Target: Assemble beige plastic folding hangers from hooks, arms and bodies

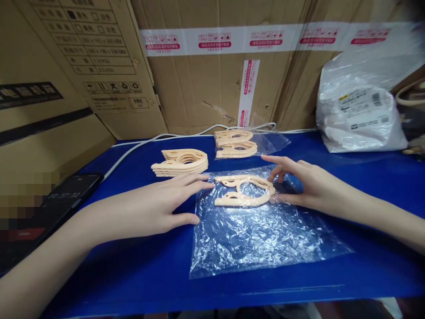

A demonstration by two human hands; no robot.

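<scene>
A clear bag (259, 241) lies flat on a blue table (142, 279), between two bare hands. A pale folded hanger (244, 203) sits at the bag's far end, between the fingertips; whether it is inside or on top, I cannot tell. The left hand (175, 199) is open, fingers loosely spread over the bag's near-left edge, gripping nothing. The right hand (303, 181) is half open, index finger stretched out, thumb at the hanger's rounded end; whether it grips is unclear. Just beyond the left hand is a stack of hangers (181, 168). Beyond the right fingertips, a smaller-looking clear packet (275, 141) contains more hangers (237, 153). Farther right, a white sack (361, 119) bears a label, contents hidden.
</scene>
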